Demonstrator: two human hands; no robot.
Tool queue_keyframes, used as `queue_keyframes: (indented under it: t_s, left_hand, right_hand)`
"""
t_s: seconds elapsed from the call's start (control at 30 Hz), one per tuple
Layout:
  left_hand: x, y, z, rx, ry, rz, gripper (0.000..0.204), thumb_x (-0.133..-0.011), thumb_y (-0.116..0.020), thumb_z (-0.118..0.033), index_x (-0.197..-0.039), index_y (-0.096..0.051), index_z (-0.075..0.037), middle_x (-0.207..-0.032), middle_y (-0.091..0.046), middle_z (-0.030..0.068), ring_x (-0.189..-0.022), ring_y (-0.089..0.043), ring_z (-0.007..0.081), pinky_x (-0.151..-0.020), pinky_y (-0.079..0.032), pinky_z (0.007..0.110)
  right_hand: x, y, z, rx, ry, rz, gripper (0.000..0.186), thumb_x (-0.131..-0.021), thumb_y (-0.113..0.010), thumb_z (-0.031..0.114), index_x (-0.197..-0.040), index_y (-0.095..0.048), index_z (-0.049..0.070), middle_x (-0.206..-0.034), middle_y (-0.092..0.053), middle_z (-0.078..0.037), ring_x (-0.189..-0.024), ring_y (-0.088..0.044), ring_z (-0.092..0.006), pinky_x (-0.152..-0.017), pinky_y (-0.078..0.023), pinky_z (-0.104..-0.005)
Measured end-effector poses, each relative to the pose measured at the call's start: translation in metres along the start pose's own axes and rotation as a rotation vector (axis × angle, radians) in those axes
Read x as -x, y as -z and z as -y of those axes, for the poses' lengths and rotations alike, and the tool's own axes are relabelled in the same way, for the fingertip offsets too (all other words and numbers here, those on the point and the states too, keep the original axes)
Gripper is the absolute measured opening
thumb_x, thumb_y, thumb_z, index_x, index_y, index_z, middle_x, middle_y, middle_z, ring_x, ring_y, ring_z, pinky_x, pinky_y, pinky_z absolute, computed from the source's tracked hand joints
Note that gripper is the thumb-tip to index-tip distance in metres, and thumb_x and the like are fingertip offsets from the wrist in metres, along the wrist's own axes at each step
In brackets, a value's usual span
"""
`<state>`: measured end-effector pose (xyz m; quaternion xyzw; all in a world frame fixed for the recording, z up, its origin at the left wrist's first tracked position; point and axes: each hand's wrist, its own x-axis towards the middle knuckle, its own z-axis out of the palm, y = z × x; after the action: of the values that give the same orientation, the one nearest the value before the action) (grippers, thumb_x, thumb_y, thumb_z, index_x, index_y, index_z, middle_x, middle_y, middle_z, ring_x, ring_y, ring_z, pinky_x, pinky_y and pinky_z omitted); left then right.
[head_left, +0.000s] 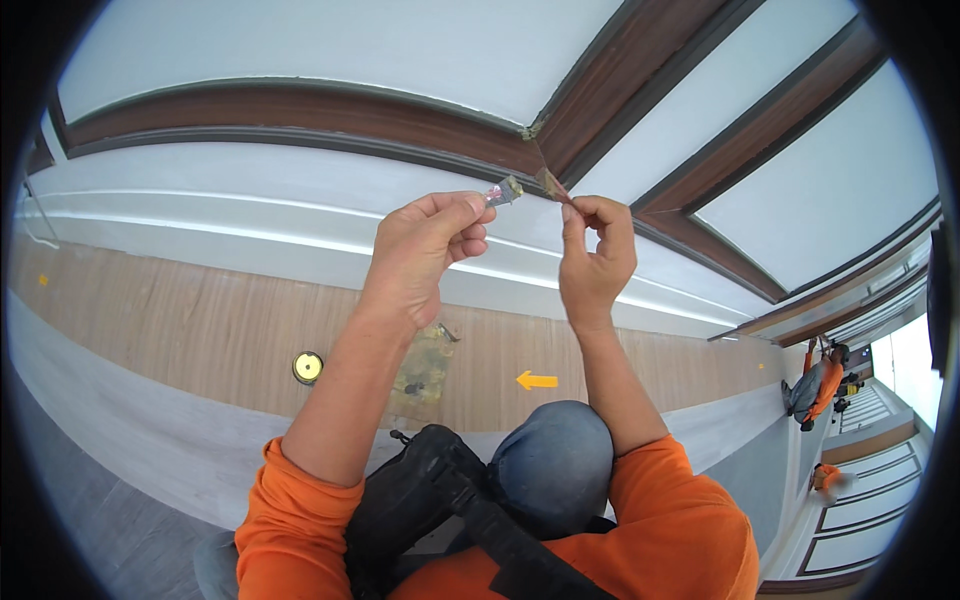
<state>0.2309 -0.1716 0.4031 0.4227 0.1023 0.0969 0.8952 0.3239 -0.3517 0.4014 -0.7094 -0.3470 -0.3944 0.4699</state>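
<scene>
My left hand (pixel 440 235) is closed, pinching a small grey piece (pixel 506 192) with pinkish marks and yellowish-beige residue on its end. My right hand (pixel 598 245) grips a thin reddish-brown scraper (pixel 551 186) with a dull, smeared flat tip, raised close beside that piece. Both are held before the wall's dark-brown wooden moulding (pixel 300 115), near a corner with crumbly greyish residue (pixel 530 131).
Below me are the wood-look floor (pixel 480 380), a yellow round container (pixel 308 367), a stained translucent sheet (pixel 425 360) and an orange arrow (pixel 537 381). A black bag (pixel 410 500) lies by my knee. Co-workers in orange (pixel 822 385) work along the wall at the right.
</scene>
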Motion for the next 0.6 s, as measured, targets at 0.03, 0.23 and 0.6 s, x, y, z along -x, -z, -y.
queue_keyframes:
  t_s: [0.03, 0.23, 0.6]
  left_hand:
    - [-0.001, 0.0, 0.002, -0.038, -0.049, -0.039, 0.023, -0.096, -0.074, -0.017, -0.108, -0.07, 0.001, -0.097, -0.073, 0.0086, -0.082, -0.065, 0.0109, -0.08, -0.057, 0.026]
    - [-0.008, -0.001, 0.011, -0.258, -0.333, -0.156, 0.017, -0.097, -0.072, -0.013, -0.107, -0.072, 0.002, -0.099, -0.075, 0.0089, -0.086, -0.068, 0.0109, -0.079, -0.056, 0.026]
    - [-0.003, -0.002, 0.014, -0.639, -0.448, -0.101, 0.012, -0.096, -0.073, -0.011, -0.103, -0.077, -0.002, -0.092, -0.075, 0.002, -0.083, -0.067, 0.0074, -0.074, -0.051, 0.023]
  right_hand:
    - [-0.003, 0.003, 0.0, -0.045, -0.06, 0.015, 0.015, -0.088, -0.073, -0.008, -0.098, -0.068, 0.002, -0.094, -0.066, -0.007, -0.078, -0.062, -0.0129, -0.071, -0.052, -0.0272]
    - [-0.013, 0.013, 0.014, -0.046, 0.085, 0.187, 0.013, -0.086, -0.074, -0.006, -0.095, -0.071, 0.003, -0.092, -0.067, -0.007, -0.08, -0.063, -0.0145, -0.068, -0.052, -0.0275]
    - [-0.019, 0.002, 0.003, 0.033, 0.16, 0.066, 0.016, -0.084, -0.076, -0.007, -0.094, -0.072, 0.005, -0.091, -0.069, -0.007, -0.079, -0.064, -0.0156, -0.065, -0.052, -0.0264]
